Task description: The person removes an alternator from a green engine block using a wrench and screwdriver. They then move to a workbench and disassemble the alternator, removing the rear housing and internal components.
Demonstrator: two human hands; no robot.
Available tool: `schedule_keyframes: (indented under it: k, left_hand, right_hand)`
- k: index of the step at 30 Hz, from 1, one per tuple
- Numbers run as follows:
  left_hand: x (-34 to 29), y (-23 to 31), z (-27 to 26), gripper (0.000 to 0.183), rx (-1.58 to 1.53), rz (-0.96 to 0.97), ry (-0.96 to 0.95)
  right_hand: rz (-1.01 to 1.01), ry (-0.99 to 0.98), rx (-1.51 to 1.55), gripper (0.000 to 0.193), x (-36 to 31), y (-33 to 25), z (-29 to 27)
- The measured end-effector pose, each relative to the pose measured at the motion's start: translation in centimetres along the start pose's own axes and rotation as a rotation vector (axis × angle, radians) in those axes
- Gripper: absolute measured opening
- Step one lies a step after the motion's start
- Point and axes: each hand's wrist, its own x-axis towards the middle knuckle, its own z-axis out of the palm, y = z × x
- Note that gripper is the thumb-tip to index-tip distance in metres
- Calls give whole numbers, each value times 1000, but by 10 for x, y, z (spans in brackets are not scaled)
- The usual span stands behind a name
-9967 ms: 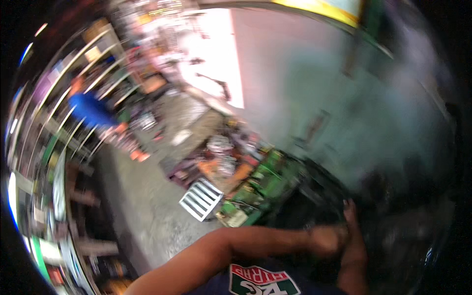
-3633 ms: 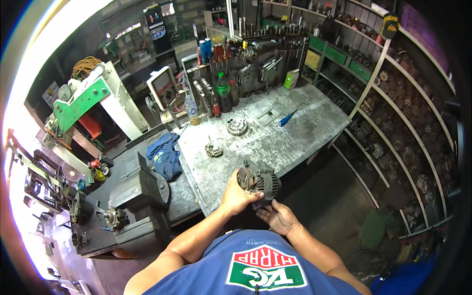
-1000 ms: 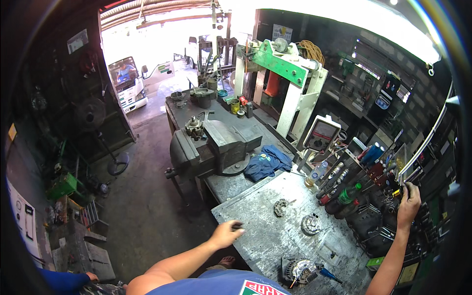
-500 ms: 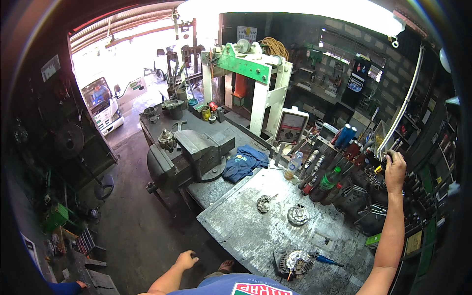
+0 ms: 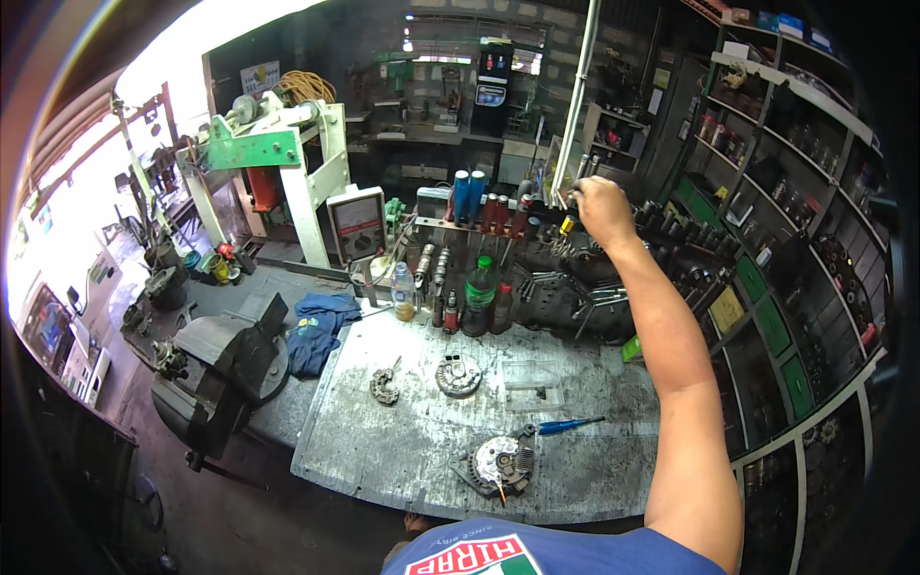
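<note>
My right hand [image 5: 606, 213] reaches out over the back right of the bench, at the tool rack. Its fingers are closed, and what they hold, if anything, is too small to make out. My left hand is out of view. On the metal-topped workbench [image 5: 383, 446] lies an opened alternator [image 5: 498, 464], near my body. A blue-handled screwdriver [image 5: 561, 425] rests beside it. Farther back are a round alternator cover [image 5: 458, 376] and a curved part [image 5: 385, 385], apart from each other.
A big vise [image 5: 216, 369] stands left, with a blue cloth [image 5: 321, 331] behind it. Along the back are a meter [image 5: 358, 226], a clear bottle [image 5: 402, 292], a green bottle [image 5: 479, 292] and blue-handled tools [image 5: 470, 195]. Shelves [image 5: 767, 134] line the right side.
The view has swung to the right, bringing the shelves in. My left hand, seen low at the left before, has gone out of view. My right arm remains stretched toward the rack.
</note>
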Motion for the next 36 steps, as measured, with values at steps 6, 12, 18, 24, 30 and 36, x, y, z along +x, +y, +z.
schedule_keyframes:
  k: [6,12,18,24,30,36]
  left_hand:
    - [16,18,-10,52,-88,67,88]
    - [30,37,-20,58,-251,25,172]
    - [24,12,-7,66,-136,32,128]
    - [16,1,-12,67,49,77,51]
    - [-4,121,-51,46,38,404,51]
    - [-110,329,-90,35,-24,841,52]
  right_hand:
    - [-2,-261,-290,15,21,-24,27]
    - [-1,-335,-423,20,39,-34,47]
    - [160,-433,-317,17,41,-31,42]
    - [137,-34,90,23,6,-36,-28]
    - [97,-716,416,25,-160,-44,-46]
    - [180,-1327,112,39,-379,-76,15]
